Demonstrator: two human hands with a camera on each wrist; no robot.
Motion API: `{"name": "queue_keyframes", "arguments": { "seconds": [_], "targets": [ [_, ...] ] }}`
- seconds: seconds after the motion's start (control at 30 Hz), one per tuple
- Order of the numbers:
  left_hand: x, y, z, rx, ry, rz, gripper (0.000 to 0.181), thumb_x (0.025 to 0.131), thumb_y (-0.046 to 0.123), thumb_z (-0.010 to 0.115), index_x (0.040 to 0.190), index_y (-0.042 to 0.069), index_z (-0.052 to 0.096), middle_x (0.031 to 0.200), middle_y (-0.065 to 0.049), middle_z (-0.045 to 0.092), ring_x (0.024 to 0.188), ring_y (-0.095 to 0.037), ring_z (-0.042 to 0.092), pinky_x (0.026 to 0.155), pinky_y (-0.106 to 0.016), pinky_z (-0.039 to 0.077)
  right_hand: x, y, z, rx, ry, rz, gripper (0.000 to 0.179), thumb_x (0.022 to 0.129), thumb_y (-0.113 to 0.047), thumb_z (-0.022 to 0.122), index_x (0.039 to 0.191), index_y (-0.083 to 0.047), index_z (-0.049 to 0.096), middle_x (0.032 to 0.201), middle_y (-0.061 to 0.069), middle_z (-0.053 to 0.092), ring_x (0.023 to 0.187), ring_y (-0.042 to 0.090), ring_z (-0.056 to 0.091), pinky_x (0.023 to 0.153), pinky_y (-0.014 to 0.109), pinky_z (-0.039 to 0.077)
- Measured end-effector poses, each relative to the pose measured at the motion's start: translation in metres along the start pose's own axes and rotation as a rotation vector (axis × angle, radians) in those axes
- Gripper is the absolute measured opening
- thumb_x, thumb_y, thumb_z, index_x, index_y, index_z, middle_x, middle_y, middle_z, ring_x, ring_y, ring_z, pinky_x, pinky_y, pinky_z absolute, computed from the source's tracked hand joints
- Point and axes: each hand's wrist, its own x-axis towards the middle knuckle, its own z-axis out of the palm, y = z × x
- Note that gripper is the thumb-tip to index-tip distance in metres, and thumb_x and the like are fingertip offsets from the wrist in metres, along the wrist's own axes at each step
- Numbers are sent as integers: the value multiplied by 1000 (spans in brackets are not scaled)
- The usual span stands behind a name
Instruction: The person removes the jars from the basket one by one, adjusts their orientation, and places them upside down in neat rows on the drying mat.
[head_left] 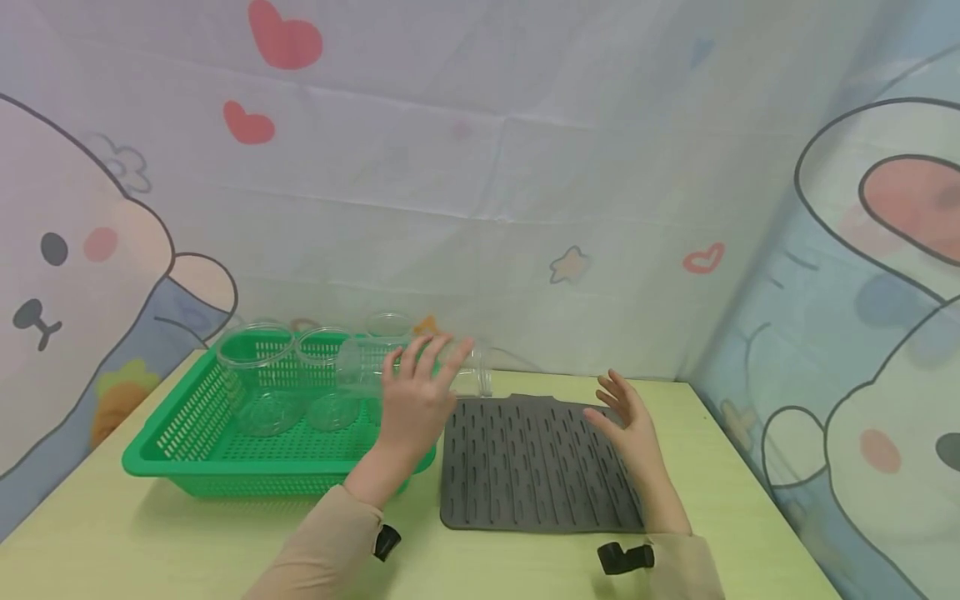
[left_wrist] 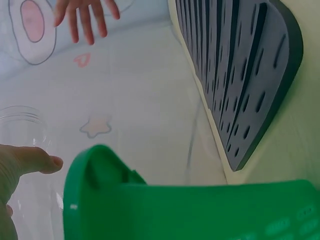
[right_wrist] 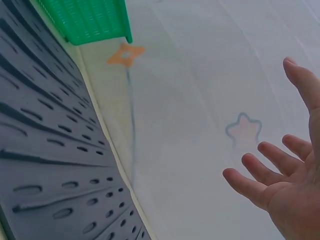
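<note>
My left hand (head_left: 418,396) grips a clear glass jar (head_left: 363,367) that lies sideways in the air over the right part of the green basket (head_left: 247,483). In the left wrist view the thumb of that left hand (left_wrist: 25,165) lies along the jar (left_wrist: 37,200). Apart from it, my right hand (head_left: 630,429) hovers over the right side of the grey ridged mat (head_left: 536,467), fingers spread and holding nothing. The right wrist view shows the same right hand (right_wrist: 295,185) with its palm bare. Several clear glass containers (head_left: 258,375) stand in the basket.
The basket and the mat lie side by side on a pale yellow-green table (head_left: 247,550). A printed cloth backdrop (head_left: 480,192) with hearts and cartoon animals rises behind and on both sides.
</note>
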Motion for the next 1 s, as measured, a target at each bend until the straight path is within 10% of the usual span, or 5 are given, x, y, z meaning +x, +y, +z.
{"name": "queue_keyframes", "arguments": {
  "seconds": [0.13, 0.37, 0.67, 1.0],
  "targets": [
    [1, 8, 8, -4, -24, 24, 75, 59, -6, 78, 127, 23, 64, 122, -7, 61, 114, -32, 57, 87, -54, 48, 0, -6, 8, -6, -33, -28, 74, 94, -8, 63, 155, -9, 22, 156, 17, 33, 141, 35, 37, 109, 44, 42],
    [1, 22, 15, -44, -119, 59, 72, 65, -3, 81, 129, 25, 62, 126, -5, 58, 118, -30, 54, 92, -54, 48, 1, -8, 23, 43, -89, -82, 76, 91, -1, 65, 154, -4, 23, 155, 21, 33, 140, 40, 36, 94, 11, 46],
    [-10, 36, 22, -1, -206, 117, 68, 74, 0, 81, 131, 29, 60, 129, -2, 58, 122, -26, 53, 98, -49, 46, -1, -13, 39, 69, -151, -92, 80, 89, -1, 68, 155, -8, 23, 156, 19, 32, 141, 40, 36, 108, 53, 42],
    [-14, 45, 21, -26, -298, 161, 70, 76, 3, 81, 135, 31, 56, 132, -2, 57, 126, -25, 52, 101, -49, 46, -1, -12, 48, 76, -191, -120, 82, 88, 0, 69, 155, -9, 23, 156, 22, 30, 141, 45, 34, 106, 57, 42]
  ]
}}
